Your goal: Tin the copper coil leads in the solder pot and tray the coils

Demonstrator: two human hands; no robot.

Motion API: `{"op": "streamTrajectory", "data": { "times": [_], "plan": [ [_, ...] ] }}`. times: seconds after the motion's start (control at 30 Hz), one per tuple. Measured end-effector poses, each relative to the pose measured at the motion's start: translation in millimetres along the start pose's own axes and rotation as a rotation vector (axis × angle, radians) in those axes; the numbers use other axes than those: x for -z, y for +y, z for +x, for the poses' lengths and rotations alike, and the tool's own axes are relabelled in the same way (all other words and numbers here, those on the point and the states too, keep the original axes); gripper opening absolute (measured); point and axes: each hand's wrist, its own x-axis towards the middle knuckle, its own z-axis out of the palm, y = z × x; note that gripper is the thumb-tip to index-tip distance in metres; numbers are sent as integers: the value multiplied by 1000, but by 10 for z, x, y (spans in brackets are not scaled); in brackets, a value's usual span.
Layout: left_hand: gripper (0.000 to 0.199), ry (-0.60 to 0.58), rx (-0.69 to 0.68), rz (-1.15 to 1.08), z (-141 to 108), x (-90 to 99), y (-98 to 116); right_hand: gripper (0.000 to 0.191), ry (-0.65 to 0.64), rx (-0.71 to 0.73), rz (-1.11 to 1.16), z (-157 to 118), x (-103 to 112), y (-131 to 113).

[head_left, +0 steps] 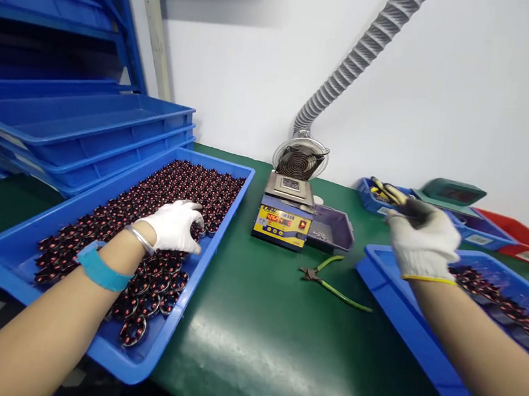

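Observation:
My left hand [176, 225], in a white glove, reaches into a blue tray [228, 244] of small round black parts [185, 180] with reddish coils and metallic rims. Its fingers and thumb curl around one such part near the tray's right wall. My right hand [423, 237], in a white knit glove with dark fingertips and a yellow cuff edge, hovers over a second blue tray [390, 299]. Its fingers are pinched together and slightly blurred; what they hold, if anything, I cannot make out. Green-handled cutters [320, 276] lie open on the green table between the trays.
A solder pot [284, 219] with a red digital display stands mid-table, below a fume duct [355, 56]. Beside it sits a purple bin [337, 228]. Blue bins [368, 199] with tools and a red bin [520, 231] line the back right. Empty blue trays [112, 119] are stacked left.

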Motion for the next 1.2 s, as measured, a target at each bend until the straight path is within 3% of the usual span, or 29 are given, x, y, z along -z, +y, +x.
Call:
{"op": "streamTrajectory", "data": {
  "times": [0.1,0.2,0.43,0.57,0.63,0.83,1.2],
  "plan": [
    [30,35,-6,-14,67,-80,38,41,-225,150,212,-448,-217,-271],
    [15,55,-20,-40,119,-135,40,39,-397,235,419,-908,-297,-516],
    [25,172,-32,-203,33,72,-29,33,-611,321,675,-1653,-290,-862],
    [28,311,4,-375,-29,155,-15,32,-700,328,673,-1997,-441,-874],
    [26,272,25,-294,-36,134,-20,32,-736,315,655,-2142,-546,-824],
    [49,-26,63,-16,18,-34,-70,32,-868,154,631,-2338,-737,-614],
    [27,20,53,-207,202,-321,18,31,-910,122,671,-2331,-749,-571]
  ]
}}
